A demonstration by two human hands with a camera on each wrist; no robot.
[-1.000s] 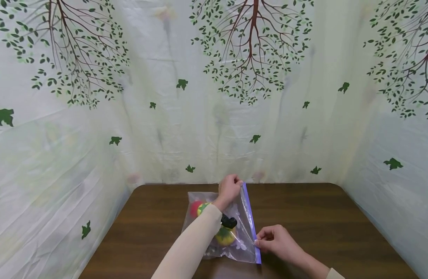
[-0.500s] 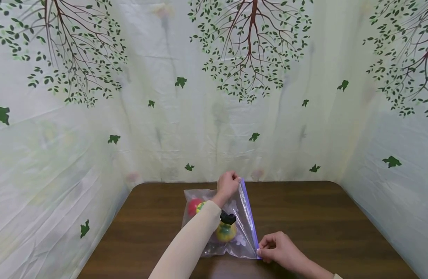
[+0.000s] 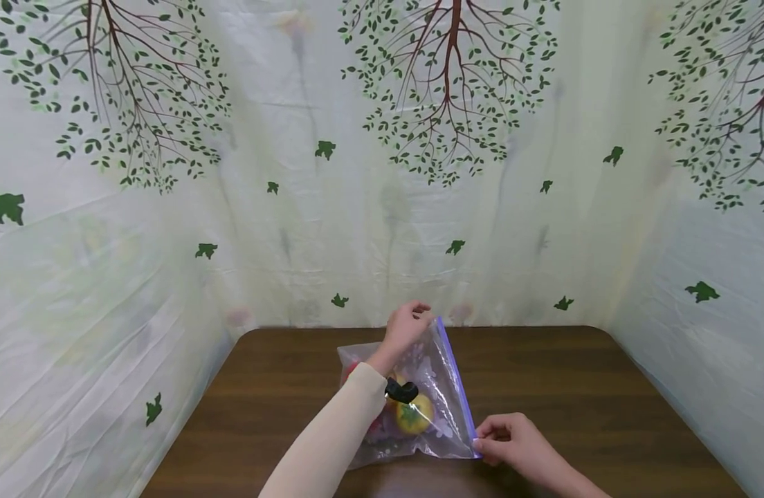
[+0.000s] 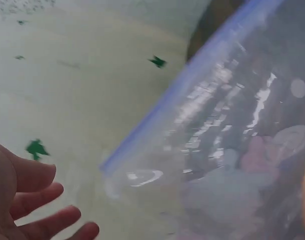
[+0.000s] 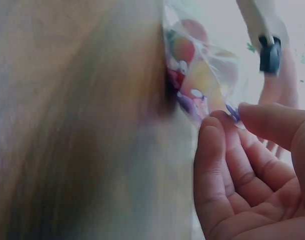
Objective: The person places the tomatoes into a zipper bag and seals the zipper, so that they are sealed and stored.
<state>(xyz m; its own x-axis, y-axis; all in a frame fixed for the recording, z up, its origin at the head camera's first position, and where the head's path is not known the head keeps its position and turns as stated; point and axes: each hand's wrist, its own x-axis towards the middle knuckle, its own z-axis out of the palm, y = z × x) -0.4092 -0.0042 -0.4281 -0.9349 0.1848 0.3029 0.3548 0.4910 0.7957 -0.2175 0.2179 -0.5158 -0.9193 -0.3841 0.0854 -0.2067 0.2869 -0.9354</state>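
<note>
A clear zip-top bag (image 3: 382, 453) with a purple strip (image 3: 458, 387) along its mouth slants up from the table, printed with pale shapes. Through the plastic show a yellow-and-green round piece, like a fruit (image 3: 414, 413), and something red (image 3: 352, 371) partly behind the left forearm. My right hand (image 3: 515, 443) pinches the near end of the strip between thumb and forefinger; the right wrist view shows that grip close up. Beside the far end of the strip is my left hand (image 3: 407, 325). In the left wrist view its fingers (image 4: 47, 220) are loosely spread, apart from the bag's corner.
Beneath the bag is a dark brown wooden table (image 3: 575, 387) with rounded far corners. A pale curtain (image 3: 382, 228) printed with trees and leaves hangs behind it and on both sides. A black device (image 3: 402, 391) sits on the left wrist.
My left hand has let go of the strip's far end, its fingers now loosened. My right hand, still pinching the near end, has moved slightly right, and the bag has shifted with it.
</note>
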